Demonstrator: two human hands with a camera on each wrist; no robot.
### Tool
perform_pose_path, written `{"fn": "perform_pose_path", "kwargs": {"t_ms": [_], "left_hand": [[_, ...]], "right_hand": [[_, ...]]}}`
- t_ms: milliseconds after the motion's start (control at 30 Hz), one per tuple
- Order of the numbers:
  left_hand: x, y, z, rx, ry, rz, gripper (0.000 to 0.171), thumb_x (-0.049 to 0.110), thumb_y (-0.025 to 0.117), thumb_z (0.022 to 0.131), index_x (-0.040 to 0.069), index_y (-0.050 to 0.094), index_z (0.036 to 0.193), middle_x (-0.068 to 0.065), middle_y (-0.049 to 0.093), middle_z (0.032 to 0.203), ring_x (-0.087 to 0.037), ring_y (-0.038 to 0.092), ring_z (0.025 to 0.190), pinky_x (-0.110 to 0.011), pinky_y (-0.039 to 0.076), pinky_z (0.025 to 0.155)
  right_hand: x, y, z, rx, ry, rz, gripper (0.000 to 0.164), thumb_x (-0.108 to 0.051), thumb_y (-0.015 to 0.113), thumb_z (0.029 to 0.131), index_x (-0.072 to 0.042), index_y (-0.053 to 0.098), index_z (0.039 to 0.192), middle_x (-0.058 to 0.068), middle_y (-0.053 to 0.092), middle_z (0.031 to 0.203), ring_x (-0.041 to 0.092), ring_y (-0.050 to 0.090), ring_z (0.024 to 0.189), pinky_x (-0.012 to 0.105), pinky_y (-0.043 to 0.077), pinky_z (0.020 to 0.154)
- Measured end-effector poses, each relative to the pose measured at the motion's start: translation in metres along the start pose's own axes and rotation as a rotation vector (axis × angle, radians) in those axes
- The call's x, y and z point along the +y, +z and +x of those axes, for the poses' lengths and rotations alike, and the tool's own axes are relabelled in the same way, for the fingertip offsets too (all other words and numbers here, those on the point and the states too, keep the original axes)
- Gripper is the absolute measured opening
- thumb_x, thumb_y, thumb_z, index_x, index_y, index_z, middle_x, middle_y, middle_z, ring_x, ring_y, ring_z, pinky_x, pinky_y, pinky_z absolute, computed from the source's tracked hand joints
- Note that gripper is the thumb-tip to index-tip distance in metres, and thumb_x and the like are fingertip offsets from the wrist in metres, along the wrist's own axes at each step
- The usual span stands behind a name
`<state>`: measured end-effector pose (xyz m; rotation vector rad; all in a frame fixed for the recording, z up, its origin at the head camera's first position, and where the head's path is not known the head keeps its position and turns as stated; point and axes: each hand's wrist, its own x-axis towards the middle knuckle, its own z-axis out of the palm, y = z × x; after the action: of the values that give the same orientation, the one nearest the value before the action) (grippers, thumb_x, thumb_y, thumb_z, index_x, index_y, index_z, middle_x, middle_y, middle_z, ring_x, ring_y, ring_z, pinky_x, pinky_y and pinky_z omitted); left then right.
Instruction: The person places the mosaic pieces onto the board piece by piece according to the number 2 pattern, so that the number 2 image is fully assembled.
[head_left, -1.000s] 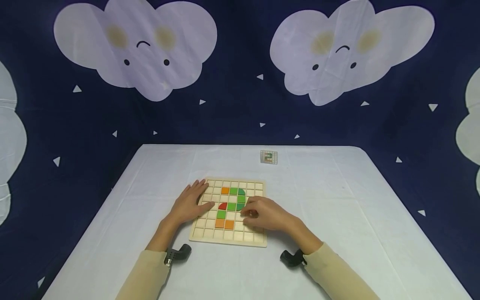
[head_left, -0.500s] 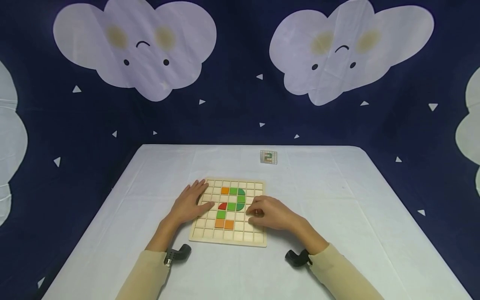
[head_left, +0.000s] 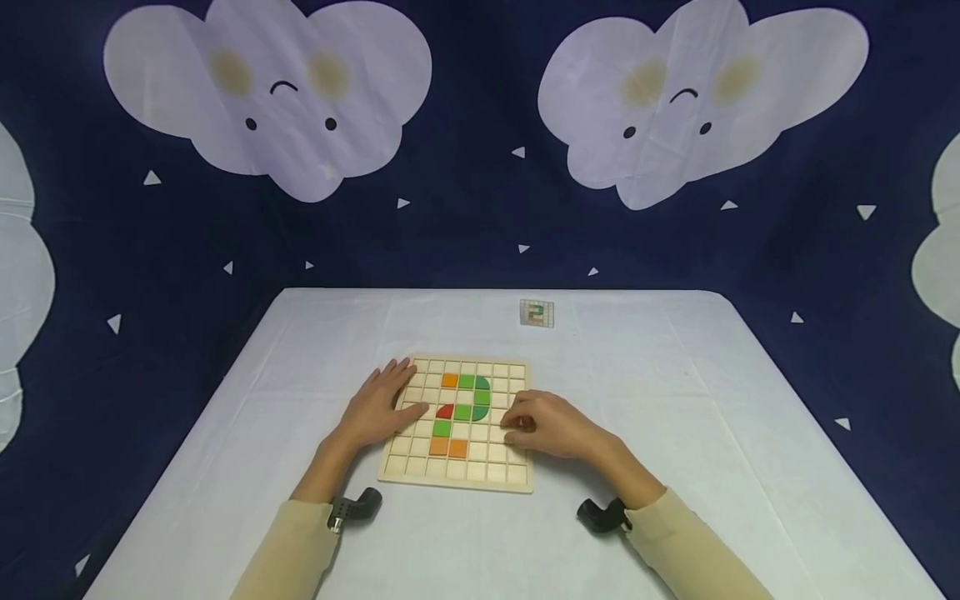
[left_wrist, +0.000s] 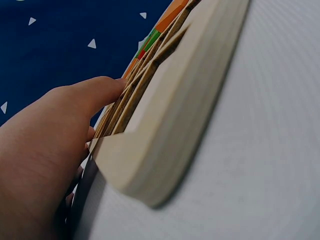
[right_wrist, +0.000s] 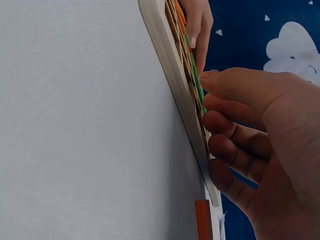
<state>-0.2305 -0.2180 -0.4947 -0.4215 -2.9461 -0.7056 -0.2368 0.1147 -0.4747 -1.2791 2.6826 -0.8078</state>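
A pale wooden grid board [head_left: 477, 473] lies on the white table. Square and quarter-round tiles sit in its cells: several green ones, such as this green square tile [head_left: 462, 412], a red quarter-round tile [head_left: 446, 411] and orange square tiles [head_left: 457, 448]. My left hand [head_left: 378, 410] rests along the board's left edge, fingers straight and thumb reaching over the cells. Over the right edge hovers my right hand [head_left: 551, 425], its fingers loosely bent; the right wrist view shows nothing between thumb and fingers. Beside the board in that view is an orange block [right_wrist: 203, 220], which the right hand hides in the head view.
Toward the table's far side is a small gridded card [head_left: 537, 313] bearing a coloured figure like a 2. Behind the white-covered table [head_left: 675, 358] hangs a dark blue cloth [head_left: 465, 233] with clouds and small triangles. Each wrist carries a black device [head_left: 358, 506].
My right hand has drawn to the right, away from the green tiles toward the board's right edge. The left hand and the tiles stay where they were.
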Motion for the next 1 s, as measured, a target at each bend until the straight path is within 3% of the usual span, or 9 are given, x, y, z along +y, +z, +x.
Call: {"fn": "perform_pose_path", "kwargs": {"t_ms": [1000], "left_hand": [[-0.0012,-0.0013,-0.0008,-0.005,-0.016,-0.009,0.081,0.058,0.058,0.087,0.009,0.037,0.148,-0.006,0.027,0.155,-0.025,0.017,0.144,-0.041,0.009,0.118]], "right_hand": [[0.0026,0.0028,-0.0038,-0.036,0.006,0.038,0.018,-0.029,0.073,0.083,-0.023,0.073,0.1,-0.015,0.056,0.084,0.004,0.051,0.074,0.022,0.047,0.064]]}}
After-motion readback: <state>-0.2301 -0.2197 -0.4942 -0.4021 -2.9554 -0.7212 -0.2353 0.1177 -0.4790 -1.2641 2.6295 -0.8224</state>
